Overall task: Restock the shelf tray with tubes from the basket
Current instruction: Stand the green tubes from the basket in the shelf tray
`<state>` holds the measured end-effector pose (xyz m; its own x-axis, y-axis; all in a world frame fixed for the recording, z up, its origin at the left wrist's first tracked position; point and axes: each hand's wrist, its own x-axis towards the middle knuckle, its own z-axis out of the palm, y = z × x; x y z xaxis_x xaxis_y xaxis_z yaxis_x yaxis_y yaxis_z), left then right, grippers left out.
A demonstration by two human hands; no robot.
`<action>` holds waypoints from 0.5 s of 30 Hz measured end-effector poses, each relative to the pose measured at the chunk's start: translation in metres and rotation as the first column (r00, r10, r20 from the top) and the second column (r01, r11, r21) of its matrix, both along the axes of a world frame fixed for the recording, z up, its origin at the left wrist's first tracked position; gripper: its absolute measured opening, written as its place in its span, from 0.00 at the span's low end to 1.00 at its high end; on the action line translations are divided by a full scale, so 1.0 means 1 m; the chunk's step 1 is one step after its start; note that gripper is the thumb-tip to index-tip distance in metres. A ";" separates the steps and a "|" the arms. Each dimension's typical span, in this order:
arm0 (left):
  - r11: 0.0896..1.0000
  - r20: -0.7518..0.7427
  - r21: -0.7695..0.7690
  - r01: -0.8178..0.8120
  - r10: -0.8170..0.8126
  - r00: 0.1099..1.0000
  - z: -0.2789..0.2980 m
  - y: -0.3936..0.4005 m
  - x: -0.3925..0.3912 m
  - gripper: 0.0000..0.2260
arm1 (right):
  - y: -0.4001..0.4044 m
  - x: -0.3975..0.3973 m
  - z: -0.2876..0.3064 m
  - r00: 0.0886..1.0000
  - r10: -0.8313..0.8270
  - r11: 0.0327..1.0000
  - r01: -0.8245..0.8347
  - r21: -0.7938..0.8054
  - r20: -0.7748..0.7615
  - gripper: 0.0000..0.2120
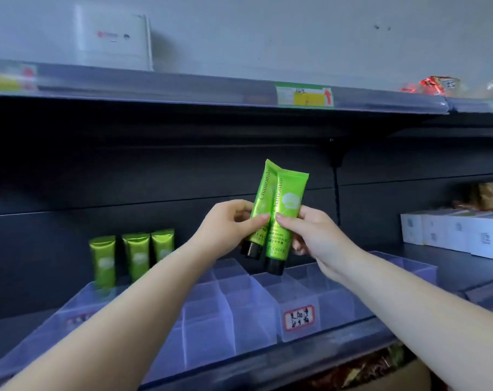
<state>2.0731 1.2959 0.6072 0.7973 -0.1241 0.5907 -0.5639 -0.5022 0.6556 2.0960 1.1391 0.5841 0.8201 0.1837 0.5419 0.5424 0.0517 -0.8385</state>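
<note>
**Now splitting two tubes above the tray**

Both hands meet mid-frame over the clear shelf tray (251, 314). Left hand (228, 227) is closed, thumb on front, around the left tube (260, 201); right hand (315, 235) pinches the right tube (286, 213), fingers wrapped behind. Tubes touch and overlap, caps down, crimped ends at 12 o'clock, the left one tilted a bit toward 1 o'clock. Three stocked tubes (132, 255) stand upright at the tray's back, around 9 o'clock from the hands. Basket not in view.

To do it well, by my read: separate the pair first so each hand controls one tube, then lower cap-first into an open slot just below, at 6 o'clock. Keep each upright to match the stocked row, label forward. Dividers look thin and see-through, so aim between walls, not onto an edge. Release only once the cap is seated, else the tube may tip. White boxes (454, 232) at 3 o'clock sit well apart.
</note>
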 end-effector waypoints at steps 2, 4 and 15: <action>1.000 -0.015 -0.022 0.019 -0.019 1.000 0.005 0.021 0.000 0.07 | 0.023 0.006 0.006 1.000 0.028 0.999 -0.028 -0.024 -0.003 0.04; 0.999 -0.043 -0.044 -0.006 0.004 0.999 0.011 0.039 0.002 0.08 | 0.044 0.014 0.012 0.999 0.053 0.997 -0.054 -0.051 -0.004 0.05; 0.943 0.009 -0.044 -0.329 0.330 0.944 0.036 0.108 0.064 0.07 | 0.123 0.066 0.037 0.998 0.019 0.997 -0.015 -0.070 0.056 0.06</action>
<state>2.1372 1.4039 0.6428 0.7800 0.1688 0.6026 -0.3819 -0.6345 0.6720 2.1618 1.2619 0.6213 0.7847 0.2363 0.5731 0.5889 0.0045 -0.8082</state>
